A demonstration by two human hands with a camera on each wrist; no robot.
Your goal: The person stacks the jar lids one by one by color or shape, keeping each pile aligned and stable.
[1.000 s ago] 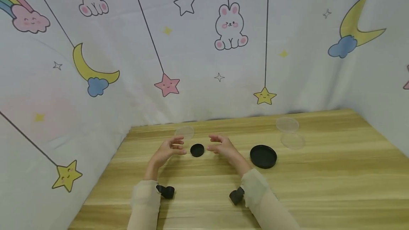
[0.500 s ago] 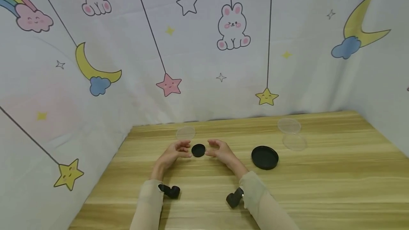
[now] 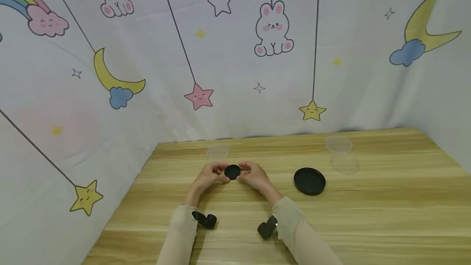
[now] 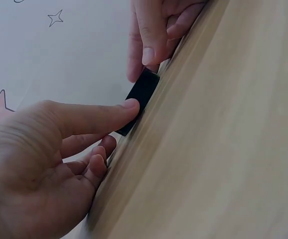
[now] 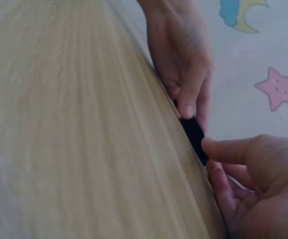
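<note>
A small, shallow black round dish (image 3: 232,172) is on the wooden table in the head view, between my two hands. My left hand (image 3: 208,176) grips its left side, the thumb against the rim and the fingers round behind. From the right, my right hand (image 3: 256,176) pinches the opposite side between thumb and fingers. The left wrist view shows the black side wall (image 4: 143,92) of the dish under the left thumb. In the right wrist view the right thumb touches the near end of the dish (image 5: 193,134); its base is partly hidden by fingers.
A larger black round dish (image 3: 310,181) lies to the right on the wooden table (image 3: 386,199). Behind it are two clear discs (image 3: 338,145), slightly overlapping. Another clear disc (image 3: 218,151) lies behind my left hand. A printed white curtain (image 3: 235,68) hangs along the back edge.
Both hands have closed in from either side of the small black dish and now hold it. The head view has shifted slightly. The larger dish and clear discs have stayed put.
</note>
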